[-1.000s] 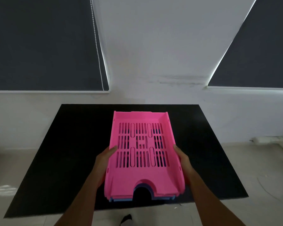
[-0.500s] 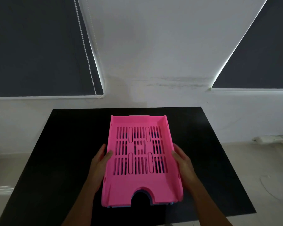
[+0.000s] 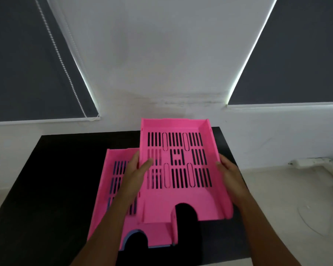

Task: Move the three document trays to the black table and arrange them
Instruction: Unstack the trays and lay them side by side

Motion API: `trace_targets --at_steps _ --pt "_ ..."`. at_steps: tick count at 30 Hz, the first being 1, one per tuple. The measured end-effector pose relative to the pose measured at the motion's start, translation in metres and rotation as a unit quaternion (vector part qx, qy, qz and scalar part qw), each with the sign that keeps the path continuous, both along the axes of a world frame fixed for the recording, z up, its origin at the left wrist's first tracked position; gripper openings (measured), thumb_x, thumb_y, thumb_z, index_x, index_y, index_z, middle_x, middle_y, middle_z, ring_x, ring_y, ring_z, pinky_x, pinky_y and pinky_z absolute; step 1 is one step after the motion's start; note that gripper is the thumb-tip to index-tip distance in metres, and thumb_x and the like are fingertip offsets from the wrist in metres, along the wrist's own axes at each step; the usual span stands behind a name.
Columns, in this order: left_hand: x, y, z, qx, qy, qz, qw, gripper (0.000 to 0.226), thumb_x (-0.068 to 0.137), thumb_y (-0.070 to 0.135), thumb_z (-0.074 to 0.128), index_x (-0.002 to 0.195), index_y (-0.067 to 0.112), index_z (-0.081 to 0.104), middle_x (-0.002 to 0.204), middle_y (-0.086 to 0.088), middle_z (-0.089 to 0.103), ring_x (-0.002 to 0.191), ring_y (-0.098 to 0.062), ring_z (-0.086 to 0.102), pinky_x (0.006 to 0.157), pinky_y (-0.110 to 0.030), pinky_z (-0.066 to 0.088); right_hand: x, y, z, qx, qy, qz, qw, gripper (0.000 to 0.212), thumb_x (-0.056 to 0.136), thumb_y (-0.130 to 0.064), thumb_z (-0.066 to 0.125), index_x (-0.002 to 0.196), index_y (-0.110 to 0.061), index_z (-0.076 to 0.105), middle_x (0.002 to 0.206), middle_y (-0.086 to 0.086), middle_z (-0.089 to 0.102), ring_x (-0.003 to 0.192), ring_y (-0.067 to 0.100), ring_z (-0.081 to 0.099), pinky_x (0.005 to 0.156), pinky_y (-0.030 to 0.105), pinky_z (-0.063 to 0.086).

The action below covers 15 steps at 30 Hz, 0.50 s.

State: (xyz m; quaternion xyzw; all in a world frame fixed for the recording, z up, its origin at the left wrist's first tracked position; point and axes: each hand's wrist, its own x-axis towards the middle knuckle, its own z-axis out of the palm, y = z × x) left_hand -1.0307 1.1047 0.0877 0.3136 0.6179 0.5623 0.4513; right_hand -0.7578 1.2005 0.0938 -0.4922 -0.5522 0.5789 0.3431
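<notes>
top pink tray [image 3: 181, 169] lifted right of stack, clamped between left hand [image 3: 136, 175] and right hand [image 3: 231, 177] | second pink tray [image 3: 113, 198] and blue tray [image 3: 132, 233] rest on black bench [image 3: 56, 189] | risk: near edge snagging stack, dragging it; slim side grip could slip

Raised pink tray [image 3: 181, 169], pink tray [image 3: 115, 189] below

The upper pink tray [image 3: 181, 169] looks like smooth moulded plastic with a faint sheen and a slotted floor; the lower pink tray [image 3: 115, 189] matches it; the black table [image 3: 56, 179] appears matt, perhaps laminate; the wall [image 3: 161, 54] is dull painted plaster.
</notes>
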Motion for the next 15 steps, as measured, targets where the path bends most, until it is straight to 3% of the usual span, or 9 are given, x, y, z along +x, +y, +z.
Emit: trace_targets --at_steps 2,5,7,10,15 --pt "0.032 0.018 0.001 -0.007 0.001 -0.027 1.000 0.064 0.088 0.033 0.065 0.148 0.019 0.047 0.144 -0.009 0.059 0.131 -0.030 0.057 0.111 -0.060 0.042 0.036 0.015 0.004 0.002 -0.011 -0.019 1.000 0.033 0.103 -0.025 0.051 0.109 -0.049 0.074 0.101 -0.004 0.081 0.084 0.016 0.079 0.067 0.031 0.064" --pt "0.078 0.042 -0.010 -0.022 0.000 -0.066 0.998 0.056 0.092 0.030 0.064 0.145 0.024 0.048 0.138 -0.004 0.064 0.124 -0.024 0.064 0.106 -0.057 0.048 0.086 0.031 -0.002 -0.007 -0.029 -0.031 0.999 0.030 0.102 -0.027 0.051 0.111 -0.044 0.075 0.103 -0.001 0.081 0.085 0.022 0.079 0.067 0.036 0.065" --pt "0.103 0.054 -0.023 -0.043 -0.001 -0.076 0.996 0.052 0.092 0.029 0.063 0.143 0.027 0.050 0.134 -0.002 0.067 0.114 -0.018 0.069 0.095 -0.048 0.056 0.112 0.037 -0.012 -0.019 -0.038 -0.035 0.998 0.029 0.102 -0.028 0.051 0.113 -0.042 0.075 0.104 0.001 0.081 0.087 0.026 0.079 0.069 0.039 0.065" --pt "0.127 0.064 -0.045 -0.082 -0.009 -0.069 0.994 0.047 0.091 0.029 0.065 0.137 0.028 0.054 0.120 0.005 0.073 0.093 -0.003 0.075 0.070 -0.024 0.060 0.135 0.043 -0.033 -0.046 -0.056 -0.045 0.996 0.034 0.104 -0.025 0.049 0.106 -0.045 0.076 0.101 0.000 0.081 0.085 0.024 0.079 0.068 0.038 0.065" --pt "0.145 0.064 -0.078 -0.181 -0.001 -0.054 0.982 0.046 0.089 0.026 0.065 0.135 0.022 0.057 0.112 0.000 0.076 0.093 -0.017 0.076 0.082 -0.043 0.062 0.144 0.040 -0.069 -0.092 -0.093 -0.036 0.991 0.034 0.104 -0.022 0.047 0.109 -0.039 0.076 0.099 0.000 0.081 0.083 0.022 0.079 0.064 0.032 0.064"
